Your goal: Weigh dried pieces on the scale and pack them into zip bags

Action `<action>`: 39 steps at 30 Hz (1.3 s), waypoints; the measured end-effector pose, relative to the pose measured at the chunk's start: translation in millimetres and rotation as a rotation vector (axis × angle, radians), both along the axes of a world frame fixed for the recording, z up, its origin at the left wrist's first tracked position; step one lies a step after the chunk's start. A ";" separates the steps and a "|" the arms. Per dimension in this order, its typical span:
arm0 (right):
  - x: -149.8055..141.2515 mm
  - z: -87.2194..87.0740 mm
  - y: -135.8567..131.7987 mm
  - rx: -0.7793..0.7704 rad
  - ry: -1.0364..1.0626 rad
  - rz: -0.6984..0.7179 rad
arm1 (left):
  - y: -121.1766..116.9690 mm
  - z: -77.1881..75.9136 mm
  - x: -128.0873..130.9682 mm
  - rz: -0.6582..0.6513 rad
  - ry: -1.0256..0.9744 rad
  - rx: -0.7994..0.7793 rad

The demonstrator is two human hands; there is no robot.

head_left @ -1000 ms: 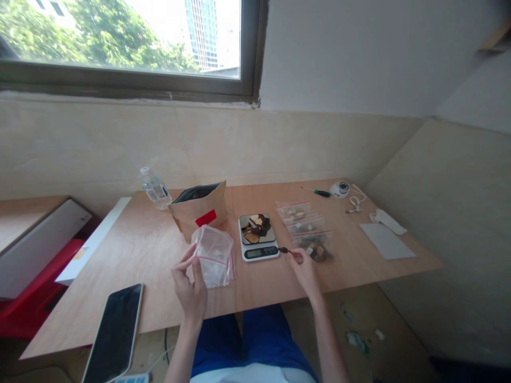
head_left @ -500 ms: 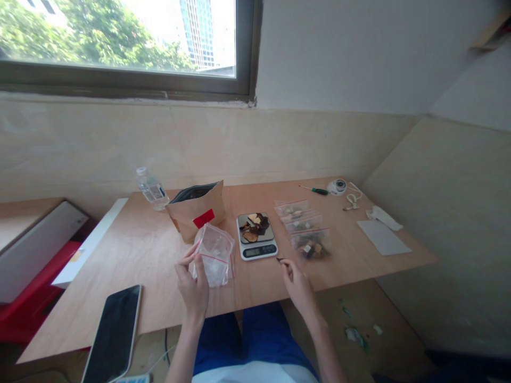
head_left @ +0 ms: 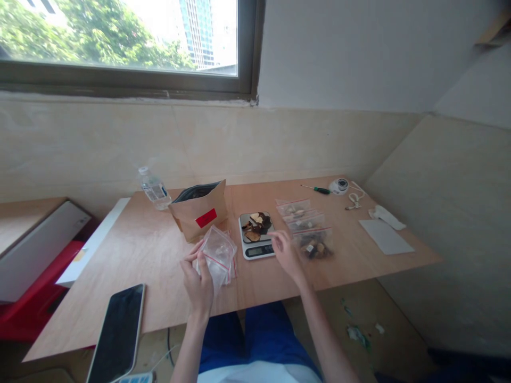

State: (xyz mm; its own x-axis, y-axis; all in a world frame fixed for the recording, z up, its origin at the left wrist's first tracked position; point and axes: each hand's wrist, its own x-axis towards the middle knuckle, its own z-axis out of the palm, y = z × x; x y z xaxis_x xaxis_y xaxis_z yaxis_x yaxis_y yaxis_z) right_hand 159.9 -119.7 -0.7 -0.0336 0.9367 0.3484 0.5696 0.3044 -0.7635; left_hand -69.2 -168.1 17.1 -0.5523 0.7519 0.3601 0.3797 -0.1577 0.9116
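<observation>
My left hand [head_left: 197, 284] grips a clear zip bag with red seal lines [head_left: 217, 255], pinching its lower edge, and the bag looks nearly empty. My right hand [head_left: 286, 252] hovers with its fingers at the right side of a digital kitchen scale [head_left: 258, 251]. Dark and tan dried slices [head_left: 254, 226] lie on the scale's metal plate. Just right of my right hand are several filled zip bags, the nearest [head_left: 313, 243] holding dark pieces. No object shows in my right hand.
A kraft paper pouch with a red label [head_left: 198, 208] and a water bottle [head_left: 154, 189] stand on the wooden table [head_left: 120, 255]. At the far end lie a green-handled screwdriver [head_left: 317, 189], a white cable [head_left: 353, 201] and a grey sheet [head_left: 385, 236]. A phone [head_left: 117, 332] rests at the near edge.
My right hand has moved up and left to the scale's right side, and the small dark item at its fingertips no longer shows. My left hand has tilted the bag slightly.
</observation>
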 end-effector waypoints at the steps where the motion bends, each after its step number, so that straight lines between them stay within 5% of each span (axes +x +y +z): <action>1: 6.1 -0.4 15.8 0.042 -0.024 -0.036 | 1.0 0.0 -0.3 -0.003 -0.001 0.004; 5: 15.9 -10.1 64.2 0.063 -0.167 -0.017 | 7.2 0.3 1.9 -0.027 -0.002 0.034; 9: 11.4 -24.8 83.4 -0.035 -0.336 0.031 | 16.5 2.3 6.3 -0.062 -0.014 0.056; 27: 21.9 -34.6 74.4 -0.054 -0.025 -0.046 | 47.1 -13.0 28.5 -0.069 -0.103 -0.019; 31: 16.4 -15.8 69.4 -0.058 0.041 -0.074 | 46.9 -14.3 31.3 -0.050 -0.104 -0.027; 34: -2.7 17.9 59.1 -0.029 0.080 -0.064 | 46.2 -13.3 37.0 -0.091 -0.108 -0.006; 39: -49.0 72.5 35.4 0.110 0.004 0.176 | 45.9 -10.0 49.5 -0.165 -0.132 0.011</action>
State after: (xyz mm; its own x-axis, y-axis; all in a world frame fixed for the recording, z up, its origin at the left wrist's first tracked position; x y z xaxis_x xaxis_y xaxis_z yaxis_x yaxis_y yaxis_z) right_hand 110.8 -84.3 71.9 -0.1915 0.8730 0.4485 0.4975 0.4802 -0.7224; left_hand -19.7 -122.3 7.1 -0.4652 0.8322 0.3016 0.2257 -0.2179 0.9495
